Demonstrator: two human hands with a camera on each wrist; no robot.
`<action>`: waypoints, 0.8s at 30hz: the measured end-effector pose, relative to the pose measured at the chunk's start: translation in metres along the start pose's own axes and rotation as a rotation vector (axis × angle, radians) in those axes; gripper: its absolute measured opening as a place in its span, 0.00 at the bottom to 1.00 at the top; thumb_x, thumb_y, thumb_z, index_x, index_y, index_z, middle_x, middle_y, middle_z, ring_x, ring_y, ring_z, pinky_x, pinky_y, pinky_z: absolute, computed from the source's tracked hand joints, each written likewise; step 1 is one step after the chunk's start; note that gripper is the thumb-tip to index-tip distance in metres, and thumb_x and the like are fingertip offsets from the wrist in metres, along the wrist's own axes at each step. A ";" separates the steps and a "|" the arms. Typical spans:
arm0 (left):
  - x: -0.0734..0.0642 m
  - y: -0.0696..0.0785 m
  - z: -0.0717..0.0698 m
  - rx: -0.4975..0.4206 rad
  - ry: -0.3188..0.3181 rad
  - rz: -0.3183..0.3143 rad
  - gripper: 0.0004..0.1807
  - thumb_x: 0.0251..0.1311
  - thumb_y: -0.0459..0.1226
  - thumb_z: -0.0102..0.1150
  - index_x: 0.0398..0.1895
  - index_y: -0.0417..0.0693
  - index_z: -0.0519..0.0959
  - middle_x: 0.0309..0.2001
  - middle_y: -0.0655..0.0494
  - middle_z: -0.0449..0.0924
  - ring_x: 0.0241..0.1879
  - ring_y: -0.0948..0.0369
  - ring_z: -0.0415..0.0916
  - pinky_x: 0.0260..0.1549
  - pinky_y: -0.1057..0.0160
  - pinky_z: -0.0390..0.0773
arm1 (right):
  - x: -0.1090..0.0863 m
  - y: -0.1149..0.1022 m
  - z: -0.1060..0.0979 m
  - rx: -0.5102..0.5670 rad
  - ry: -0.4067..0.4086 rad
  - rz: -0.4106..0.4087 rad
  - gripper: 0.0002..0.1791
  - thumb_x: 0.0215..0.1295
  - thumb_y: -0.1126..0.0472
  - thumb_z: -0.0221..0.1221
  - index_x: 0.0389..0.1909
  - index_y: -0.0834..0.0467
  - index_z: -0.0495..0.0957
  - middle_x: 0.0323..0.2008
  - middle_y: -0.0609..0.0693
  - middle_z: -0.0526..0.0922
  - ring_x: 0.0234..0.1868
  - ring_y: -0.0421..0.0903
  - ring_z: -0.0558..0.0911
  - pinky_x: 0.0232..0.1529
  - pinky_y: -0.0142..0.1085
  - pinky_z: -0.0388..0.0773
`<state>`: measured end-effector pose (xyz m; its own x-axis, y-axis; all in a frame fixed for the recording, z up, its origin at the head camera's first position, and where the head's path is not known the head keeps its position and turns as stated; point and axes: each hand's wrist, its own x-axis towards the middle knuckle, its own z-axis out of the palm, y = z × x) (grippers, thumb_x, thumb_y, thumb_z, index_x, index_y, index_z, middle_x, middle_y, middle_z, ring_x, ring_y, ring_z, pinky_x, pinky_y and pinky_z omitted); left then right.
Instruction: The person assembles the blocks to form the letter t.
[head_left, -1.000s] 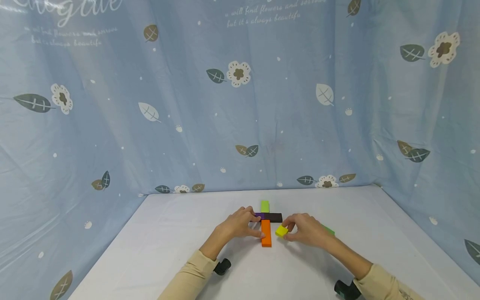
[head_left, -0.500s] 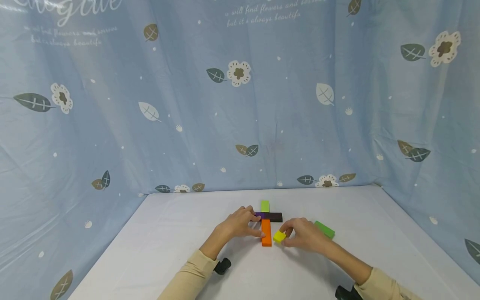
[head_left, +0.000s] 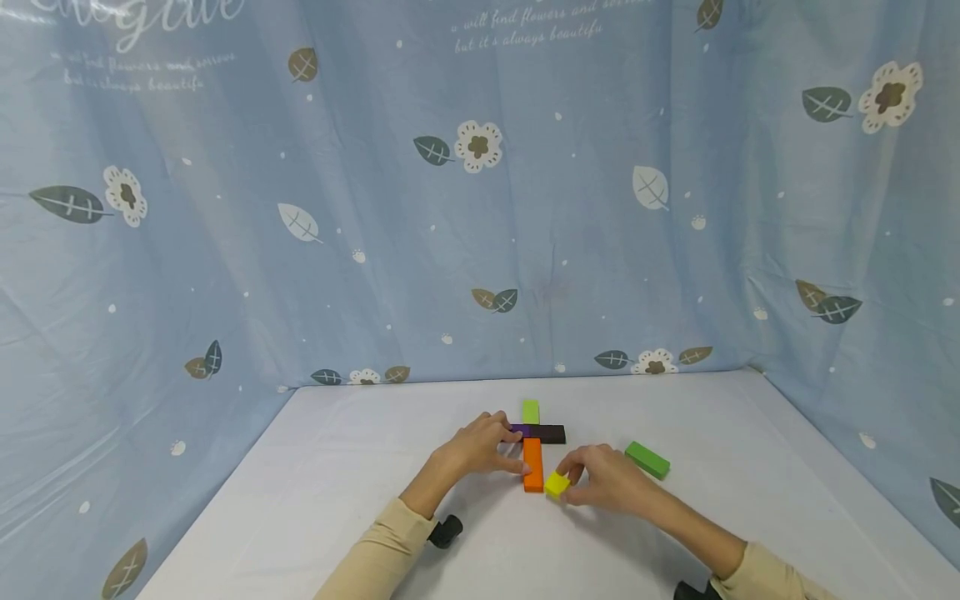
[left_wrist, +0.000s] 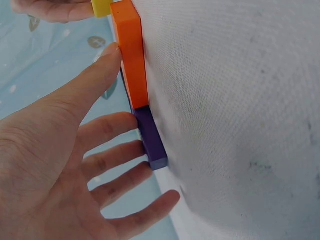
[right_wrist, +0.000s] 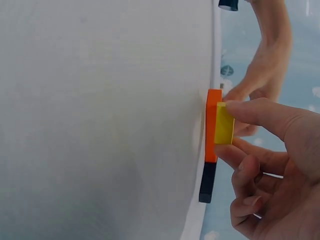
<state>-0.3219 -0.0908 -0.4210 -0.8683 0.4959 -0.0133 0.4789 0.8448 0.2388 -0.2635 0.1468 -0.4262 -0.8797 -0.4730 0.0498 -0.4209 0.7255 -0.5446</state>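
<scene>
My right hand [head_left: 611, 479] pinches a small yellow block [head_left: 557, 484] between thumb and fingers, just right of the orange block's near end. The long orange block [head_left: 533, 467] lies pointing toward me on the white table. Its far end meets a row made of a purple block [left_wrist: 151, 137] and a black block [head_left: 549, 434]. Beyond that row lies a lime green block [head_left: 530, 412]. With fingers spread, my left hand [head_left: 474, 448] rests its thumb against the orange block's left side. Its fingertips touch the purple block, partly covering it in the head view.
A green block [head_left: 647, 460] lies by itself to the right, beyond my right hand. White cloth covers the table [head_left: 337, 467]. A blue curtain [head_left: 480, 233] with leaves and flowers hangs behind and on both sides.
My right hand has moved toward me and slightly left with the yellow block, uncovering more of the green block. The left hand stays in place.
</scene>
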 end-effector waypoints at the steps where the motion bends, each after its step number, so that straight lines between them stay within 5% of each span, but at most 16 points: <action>1: 0.000 0.000 0.000 -0.001 0.000 -0.001 0.38 0.47 0.61 0.70 0.61 0.56 0.78 0.49 0.60 0.75 0.43 0.64 0.66 0.38 0.65 0.71 | 0.000 0.000 0.000 0.001 -0.003 -0.003 0.17 0.51 0.55 0.73 0.41 0.55 0.85 0.30 0.41 0.84 0.29 0.39 0.75 0.31 0.30 0.73; 15: 0.001 -0.001 0.001 0.006 0.006 0.002 0.38 0.47 0.62 0.69 0.61 0.56 0.78 0.50 0.60 0.75 0.43 0.64 0.67 0.37 0.65 0.71 | 0.000 -0.002 0.005 0.002 -0.009 -0.059 0.16 0.50 0.54 0.73 0.40 0.55 0.86 0.30 0.42 0.85 0.29 0.35 0.77 0.31 0.29 0.73; 24: 0.001 -0.002 0.002 0.002 0.007 0.005 0.38 0.47 0.62 0.69 0.60 0.56 0.79 0.49 0.60 0.76 0.42 0.64 0.66 0.36 0.66 0.70 | -0.002 -0.008 0.007 0.018 -0.039 -0.024 0.16 0.50 0.54 0.73 0.40 0.55 0.86 0.31 0.42 0.85 0.31 0.39 0.78 0.33 0.29 0.73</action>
<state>-0.3235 -0.0912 -0.4230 -0.8669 0.4984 -0.0055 0.4831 0.8429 0.2369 -0.2572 0.1386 -0.4280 -0.8598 -0.5097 0.0309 -0.4377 0.7045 -0.5586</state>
